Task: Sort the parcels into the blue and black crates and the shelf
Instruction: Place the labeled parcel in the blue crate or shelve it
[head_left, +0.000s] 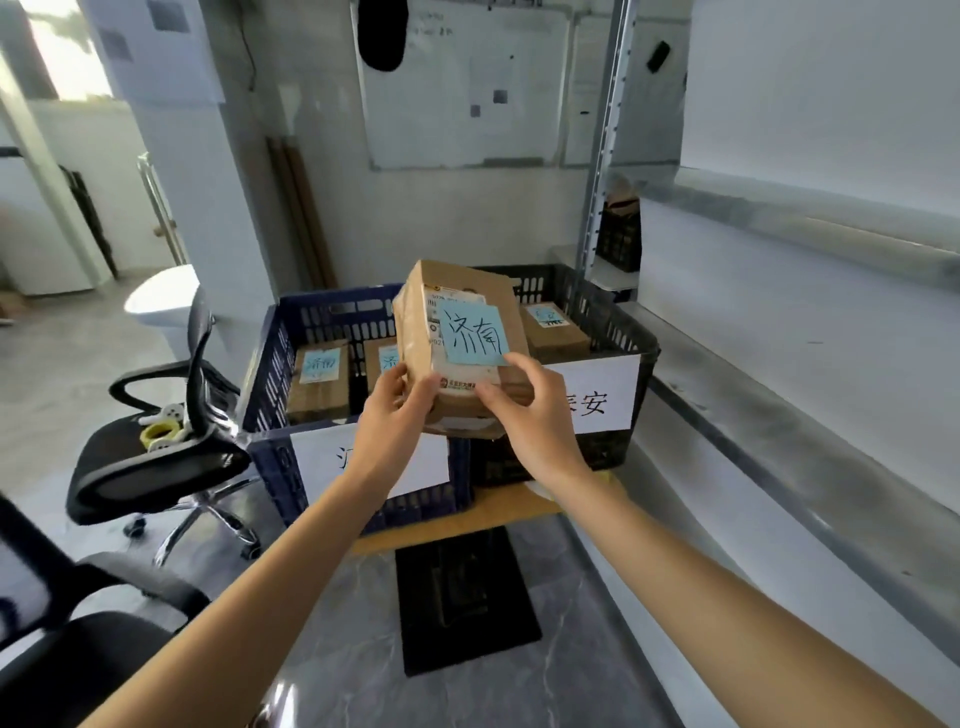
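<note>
Both hands grip a brown cardboard parcel (465, 338) bearing a blue handwritten note: left hand (395, 410) pinching its near-left corner, right hand (530, 410) clasping its near-right edge above the blue plastic crate (275, 364).

A brown cardboard parcel (460, 283), marked with a handwritten light-blue sticky note (475, 335), is held tilted above two crates. Its near left side is gripped by the left hand (387, 415) and its near right edge is pinched by the right hand (535, 415). Two noted boxes (318, 387) are seen inside the dark-blue slotted plastic crate (270, 364) and one inside the black slotted plastic crate (615, 322), which touches it. A grey metal shelf (779, 374) is seen at the right.
</note>
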